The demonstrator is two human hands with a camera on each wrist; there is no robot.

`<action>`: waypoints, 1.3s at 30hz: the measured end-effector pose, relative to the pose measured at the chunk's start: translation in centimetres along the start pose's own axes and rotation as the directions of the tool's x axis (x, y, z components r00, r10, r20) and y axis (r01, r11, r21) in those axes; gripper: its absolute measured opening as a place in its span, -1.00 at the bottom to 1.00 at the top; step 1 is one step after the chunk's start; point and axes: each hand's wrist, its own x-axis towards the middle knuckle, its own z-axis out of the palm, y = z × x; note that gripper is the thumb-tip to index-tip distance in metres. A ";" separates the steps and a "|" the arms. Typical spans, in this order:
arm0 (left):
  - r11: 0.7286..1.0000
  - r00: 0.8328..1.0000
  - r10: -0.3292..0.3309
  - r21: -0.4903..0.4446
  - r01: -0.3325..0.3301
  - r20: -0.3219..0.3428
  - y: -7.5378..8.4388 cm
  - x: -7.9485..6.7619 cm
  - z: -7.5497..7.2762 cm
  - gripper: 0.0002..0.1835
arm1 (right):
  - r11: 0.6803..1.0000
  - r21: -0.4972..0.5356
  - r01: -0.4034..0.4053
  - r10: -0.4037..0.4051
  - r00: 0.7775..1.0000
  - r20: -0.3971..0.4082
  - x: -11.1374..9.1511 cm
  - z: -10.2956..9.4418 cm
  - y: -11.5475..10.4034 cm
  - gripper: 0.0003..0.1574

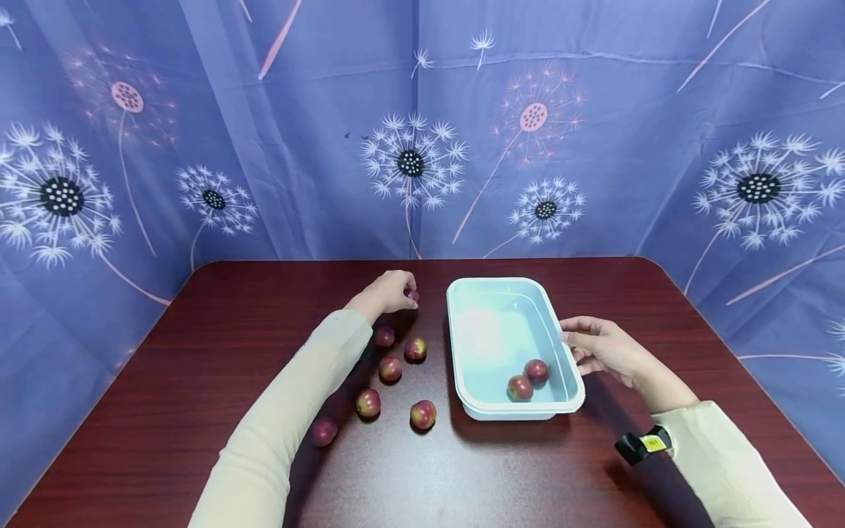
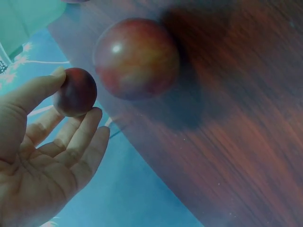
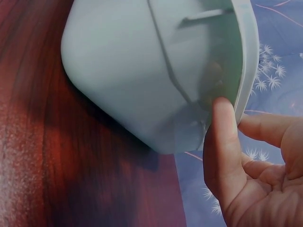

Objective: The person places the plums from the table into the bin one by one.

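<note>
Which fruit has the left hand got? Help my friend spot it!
Find the pale blue tub on the table. In the head view, left of its far end, the left hand pinches a dark red fruit. It's the only fruit held; the other fruits lie on the table or in the tub.

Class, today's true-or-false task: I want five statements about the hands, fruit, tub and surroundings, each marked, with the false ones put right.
1. The left hand holds a red fruit. True.
2. The other hand is clenched around a fruit. False: the right hand grips the edge of the tub.
3. Two fruits lie inside the tub. True.
4. The table top is white. False: the table is dark reddish brown.
5. A blue cloth with dandelion patterns hangs beyond the table. True.
</note>
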 end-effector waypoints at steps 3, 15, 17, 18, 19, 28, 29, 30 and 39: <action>1.000 1.000 -0.004 -0.026 0.004 0.007 0.1 -0.3 -0.1 -0.63 | 1.000 0.000 -0.001 0.001 1.000 0.002 -0.1 0.0 0.2 -0.34; 0.993 0.998 0.036 -0.110 -0.040 -0.042 0.1 -1.0 -0.9 -0.65 | 1.000 -0.002 -0.003 0.003 1.000 0.008 0.0 -0.2 0.3 -0.33; 0.990 0.997 0.049 -0.128 -0.055 -0.053 0.1 -1.2 -1.0 -0.66 | 1.000 -0.003 -0.003 0.003 1.000 0.006 0.0 -0.2 0.2 -0.33; 0.988 0.997 0.056 -0.142 -0.063 -0.059 0.0 -1.3 -1.0 -0.66 | 1.000 -0.003 -0.003 0.003 1.000 0.007 0.0 -0.2 0.2 -0.33; 0.985 0.996 0.061 -0.158 -0.070 -0.061 0.0 -1.4 -1.0 -0.66 | 1.000 -0.004 -0.003 0.003 1.000 0.007 0.0 -0.2 0.2 -0.33; 0.937 0.999 0.012 -0.349 -0.025 -0.041 -0.1 -2.7 -1.0 -0.66 | 1.000 -0.007 0.006 -0.006 1.000 0.010 0.1 -0.2 0.2 -0.33; 0.924 0.999 -0.001 -0.381 -0.012 -0.034 -0.1 -2.8 -1.0 -0.66 | 1.000 -0.008 0.005 -0.005 1.000 0.009 0.1 -0.2 0.2 -0.33; 0.911 1.000 -0.014 -0.413 0.002 -0.027 -0.1 -2.9 -1.0 -0.66 | 1.000 -0.010 0.004 -0.004 1.000 0.007 0.1 -0.2 0.2 -0.33; 0.762 0.998 -0.059 -0.644 0.063 0.029 0.8 -3.5 -0.7 -0.63 | 1.000 -0.021 0.007 -0.007 1.000 0.001 0.1 -0.3 0.2 -0.33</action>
